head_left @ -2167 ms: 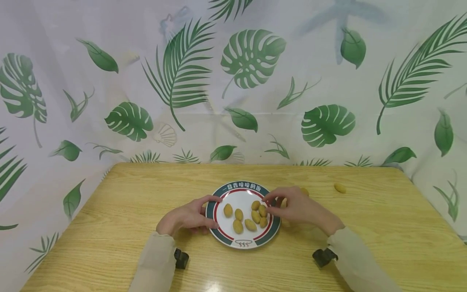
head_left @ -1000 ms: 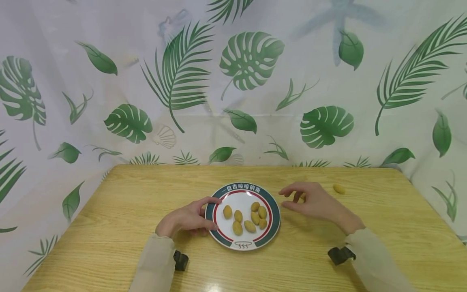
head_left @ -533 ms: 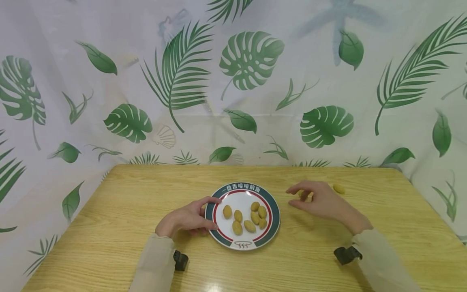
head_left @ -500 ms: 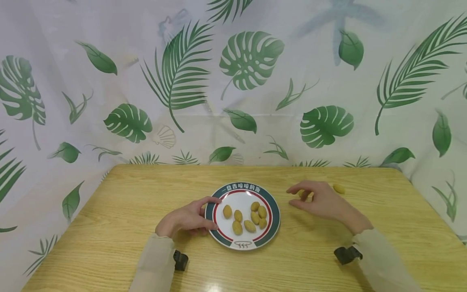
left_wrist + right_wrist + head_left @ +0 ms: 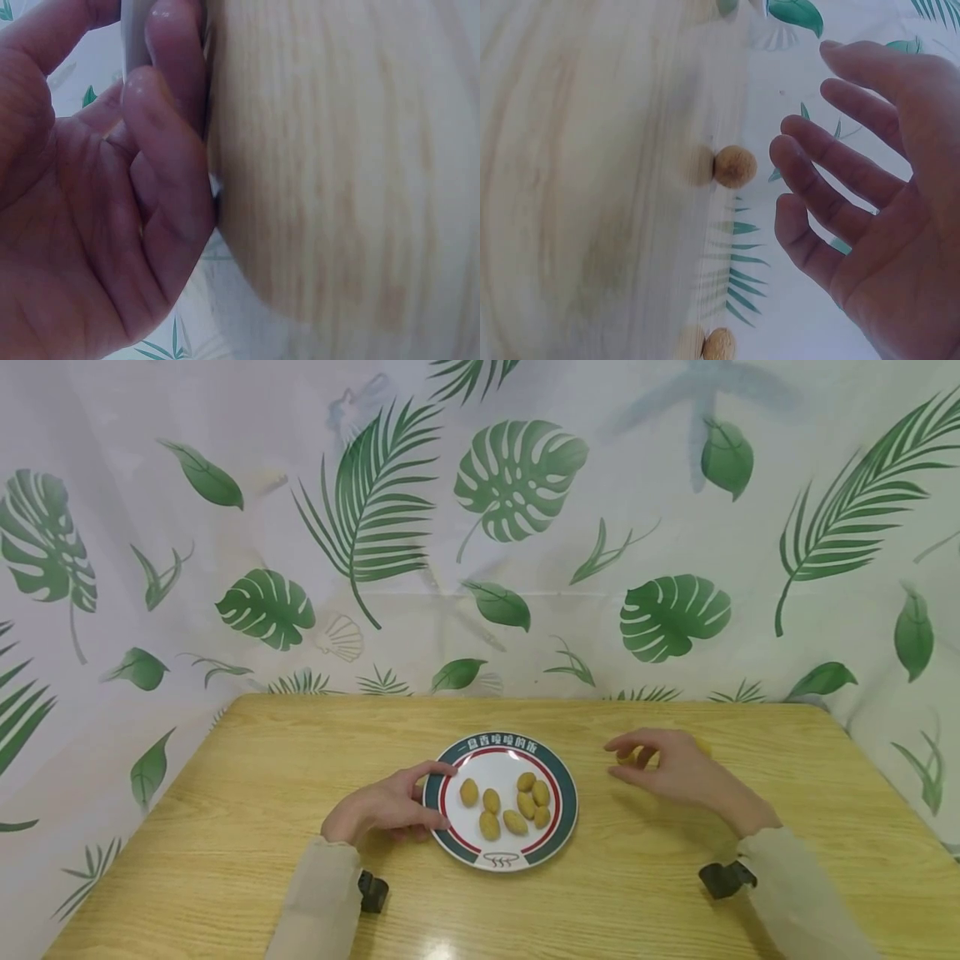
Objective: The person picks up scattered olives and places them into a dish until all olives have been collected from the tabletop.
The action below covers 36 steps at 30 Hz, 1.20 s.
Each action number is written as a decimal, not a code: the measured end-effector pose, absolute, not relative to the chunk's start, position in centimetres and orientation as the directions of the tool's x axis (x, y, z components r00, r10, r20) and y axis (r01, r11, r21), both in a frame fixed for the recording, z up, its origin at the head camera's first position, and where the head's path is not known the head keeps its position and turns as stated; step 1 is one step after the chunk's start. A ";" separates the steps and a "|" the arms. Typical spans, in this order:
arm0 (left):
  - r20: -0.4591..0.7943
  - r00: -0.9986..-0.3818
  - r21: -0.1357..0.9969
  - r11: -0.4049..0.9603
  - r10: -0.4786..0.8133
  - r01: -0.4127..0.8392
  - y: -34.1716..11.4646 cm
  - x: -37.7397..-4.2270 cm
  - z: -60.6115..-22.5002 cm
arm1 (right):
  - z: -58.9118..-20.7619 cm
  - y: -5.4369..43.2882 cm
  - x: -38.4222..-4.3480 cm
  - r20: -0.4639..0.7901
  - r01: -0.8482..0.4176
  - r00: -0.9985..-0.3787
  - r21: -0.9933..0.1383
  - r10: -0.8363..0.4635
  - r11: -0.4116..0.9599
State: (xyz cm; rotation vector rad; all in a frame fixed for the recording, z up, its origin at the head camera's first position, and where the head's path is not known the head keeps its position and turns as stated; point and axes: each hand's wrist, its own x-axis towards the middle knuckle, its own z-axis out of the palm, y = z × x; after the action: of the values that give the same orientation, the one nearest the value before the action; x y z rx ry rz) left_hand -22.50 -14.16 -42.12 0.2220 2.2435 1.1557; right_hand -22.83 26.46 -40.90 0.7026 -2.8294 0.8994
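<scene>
In the head view my left hand grips the left rim of a round white plate with a dark green border and red ring. Its thumb and index finger lie over the rim; in the left wrist view curled fingers are at the plate's edge. Several small yellow-brown, oval, nut-like pieces lie on the plate. Right of it my right hand hovers over the table, fingers loosely bent and holding nothing. A loose nut-like piece shows between its thumb and fingers; the right wrist view shows this piece apart from the fingertips.
Another nut-like piece lies behind the right hand, partly hidden by it. The wooden table ends at the back against a white leaf-printed curtain. Black wrist cameras sit near both sleeves.
My right hand has moved from the right side of the plate to the loose piece on the table. The left hand, plate and pieces on it stay in place.
</scene>
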 end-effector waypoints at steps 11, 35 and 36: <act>-0.427 -0.811 0.784 0.611 0.399 -0.111 -14.2 -22.5 -41.9 | -41.0 27.7 -23.2 0.246 -0.461 -0.887 -0.511 -0.391 0.725; -0.423 -0.811 0.786 0.609 0.405 -0.107 -14.3 -22.6 -41.9 | -42.2 29.2 -25.3 0.120 -0.374 -0.923 -0.504 -0.366 0.779; -0.424 -0.810 0.785 0.610 0.405 -0.107 -14.3 -22.5 -41.9 | -42.3 29.2 -25.4 0.123 -0.383 -0.919 -0.507 -0.375 0.772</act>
State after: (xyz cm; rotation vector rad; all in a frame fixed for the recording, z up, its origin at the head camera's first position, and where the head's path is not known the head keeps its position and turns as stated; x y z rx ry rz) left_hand -22.53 -14.27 -41.89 0.2336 2.2538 1.1518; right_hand -25.37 29.25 -42.26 0.6301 -2.9429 0.8479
